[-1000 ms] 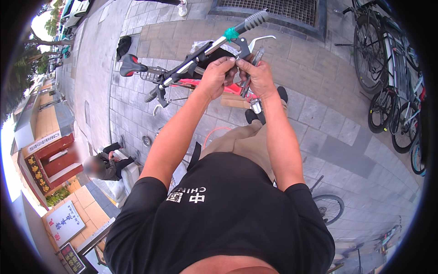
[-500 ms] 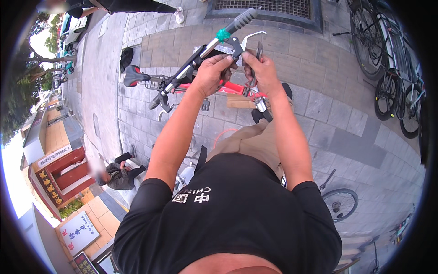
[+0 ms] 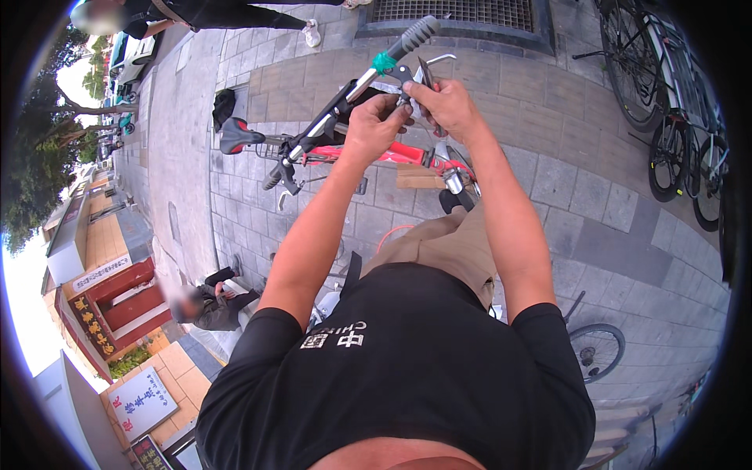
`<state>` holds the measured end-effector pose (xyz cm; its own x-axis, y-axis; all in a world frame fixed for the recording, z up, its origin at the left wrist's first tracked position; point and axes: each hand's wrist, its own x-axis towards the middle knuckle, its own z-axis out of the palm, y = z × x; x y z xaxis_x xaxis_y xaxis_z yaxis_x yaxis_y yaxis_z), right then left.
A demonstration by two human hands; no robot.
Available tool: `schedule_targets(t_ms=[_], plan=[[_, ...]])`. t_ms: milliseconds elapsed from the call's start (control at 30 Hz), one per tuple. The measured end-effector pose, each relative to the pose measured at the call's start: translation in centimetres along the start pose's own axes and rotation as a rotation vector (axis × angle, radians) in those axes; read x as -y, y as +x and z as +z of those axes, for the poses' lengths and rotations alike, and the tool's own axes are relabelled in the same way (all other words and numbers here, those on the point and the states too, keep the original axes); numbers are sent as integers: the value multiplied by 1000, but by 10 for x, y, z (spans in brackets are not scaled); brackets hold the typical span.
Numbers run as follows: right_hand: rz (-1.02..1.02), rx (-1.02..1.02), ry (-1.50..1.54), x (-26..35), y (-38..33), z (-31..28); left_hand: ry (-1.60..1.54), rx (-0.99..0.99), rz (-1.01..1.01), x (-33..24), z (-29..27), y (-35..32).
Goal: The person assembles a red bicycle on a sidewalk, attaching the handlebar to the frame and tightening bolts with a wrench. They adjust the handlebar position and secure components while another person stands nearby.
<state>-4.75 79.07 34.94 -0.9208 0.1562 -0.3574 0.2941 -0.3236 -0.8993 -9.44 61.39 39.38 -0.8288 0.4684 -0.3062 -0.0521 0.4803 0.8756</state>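
Observation:
A red bicycle (image 3: 404, 152) stands in front of me, its silver handlebar (image 3: 317, 125) running diagonally from lower left to upper right. Green wrapping sits beside the grey grip (image 3: 415, 37). At the brake lever (image 3: 440, 60), both my hands work close together. My left hand (image 3: 374, 125) is closed, thumb and fingers pinching just under the lever's bracket; what lies between them is too small to make out. My right hand (image 3: 445, 110) is closed around a slim dark metal tool (image 3: 427, 74), its thumb against the bracket. The tool's working end is partly hidden by the fingers.
Behind the handlebar is a black and red saddle (image 3: 237, 136). Parked bicycles (image 3: 666, 102) line the right side. A loose wheel (image 3: 597, 352) lies at lower right. One person (image 3: 215, 301) sits at left; another stands at top left. A floor grate (image 3: 462, 14) lies ahead.
My right hand has shifted slightly left and up, its thumb now over the lever bracket, and the tool has tilted. My left hand has moved slightly right, still pinching.

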Motion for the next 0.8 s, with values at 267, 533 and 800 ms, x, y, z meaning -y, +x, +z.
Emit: schedule_targets(t_ms=[267, 533, 800], plan=[[24, 34, 8, 1, 0, -2, 328, -18, 31, -18, -3, -1], [66, 23, -8, 5, -1, -2, 553, -146, 86, -24, 5, -6], [53, 22, -20, 4, 1, -3, 686, -27, 166, -32, -5, 1]])
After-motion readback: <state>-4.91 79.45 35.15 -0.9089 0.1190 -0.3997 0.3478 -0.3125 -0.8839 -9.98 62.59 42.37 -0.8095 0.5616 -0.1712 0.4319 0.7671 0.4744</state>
